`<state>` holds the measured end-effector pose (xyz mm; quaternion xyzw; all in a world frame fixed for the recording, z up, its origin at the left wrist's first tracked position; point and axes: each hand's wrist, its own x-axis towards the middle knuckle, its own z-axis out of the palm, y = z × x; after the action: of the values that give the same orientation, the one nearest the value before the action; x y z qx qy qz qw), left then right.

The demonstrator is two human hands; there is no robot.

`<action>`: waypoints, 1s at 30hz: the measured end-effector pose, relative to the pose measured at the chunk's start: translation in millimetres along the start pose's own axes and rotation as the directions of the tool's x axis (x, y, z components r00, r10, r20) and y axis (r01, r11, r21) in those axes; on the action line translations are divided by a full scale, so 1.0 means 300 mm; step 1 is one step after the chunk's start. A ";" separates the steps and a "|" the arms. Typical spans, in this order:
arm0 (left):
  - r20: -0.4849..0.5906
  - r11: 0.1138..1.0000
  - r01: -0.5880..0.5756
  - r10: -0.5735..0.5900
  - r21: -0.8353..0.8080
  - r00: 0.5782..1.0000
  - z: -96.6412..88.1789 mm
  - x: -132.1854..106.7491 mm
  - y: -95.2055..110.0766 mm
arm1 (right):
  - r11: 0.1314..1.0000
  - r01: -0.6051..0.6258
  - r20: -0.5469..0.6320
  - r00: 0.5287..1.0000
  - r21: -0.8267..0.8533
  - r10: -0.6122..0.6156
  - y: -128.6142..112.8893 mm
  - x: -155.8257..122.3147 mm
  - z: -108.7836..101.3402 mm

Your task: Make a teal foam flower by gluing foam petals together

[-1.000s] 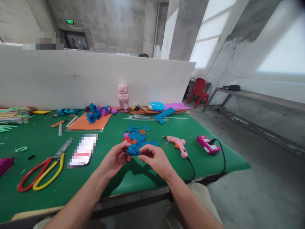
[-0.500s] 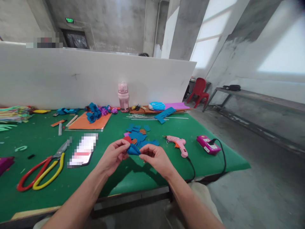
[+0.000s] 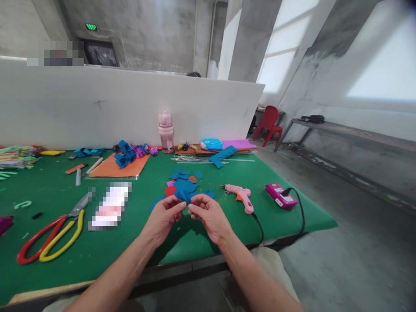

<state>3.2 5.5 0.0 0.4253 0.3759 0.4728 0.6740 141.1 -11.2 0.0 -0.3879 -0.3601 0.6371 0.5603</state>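
Observation:
Between my fingertips is a folded piece of blue felt (image 3: 183,193), pinched at its lower end. My left hand (image 3: 165,216) grips it from the left, thumb and forefinger pressed together. From the right, my right hand (image 3: 208,213) pinches the same piece, its thumb almost touching the other thumb. Loose blue felt pieces (image 3: 186,174) lie on the table just behind my hands, with a red piece (image 3: 169,191) and a few brown and pink ones among them. A pink glue gun (image 3: 238,193) rests on its side to the right of my hands.
Red-and-yellow-handled scissors (image 3: 58,234) and a phone (image 3: 112,206) lie at left. A purple power box (image 3: 281,196) with a black cord sits at right. Farther back are blue felt flowers (image 3: 123,154) on an orange sheet (image 3: 139,169), a pink bottle (image 3: 166,134) and a white partition (image 3: 130,104).
Both hands have drawn closer together, and the felt, held sideways before, now stands up and fans out above the fingertips. The view has shifted slightly.

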 end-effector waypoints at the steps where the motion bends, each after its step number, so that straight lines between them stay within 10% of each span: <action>1: -0.008 1.000 -0.001 0.001 -0.005 1.000 0.001 0.000 -0.001 | 1.000 -0.003 0.002 1.000 0.003 0.003 0.003 0.000 0.002; 23: -0.029 0.997 0.014 -0.016 -0.073 0.999 0.007 0.009 -0.028 | 1.000 -0.007 0.014 1.000 -0.008 0.008 0.026 0.005 0.003; 30: -0.085 1.000 -0.010 0.010 -0.010 0.996 0.011 0.005 -0.018 | 0.909 0.203 -0.026 0.973 -0.365 -0.227 0.012 0.009 -0.006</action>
<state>8.2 5.0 -4.0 0.4032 0.3996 0.4957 0.6573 140.9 -8.8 -4.3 -0.4631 -0.4919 0.4814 0.5584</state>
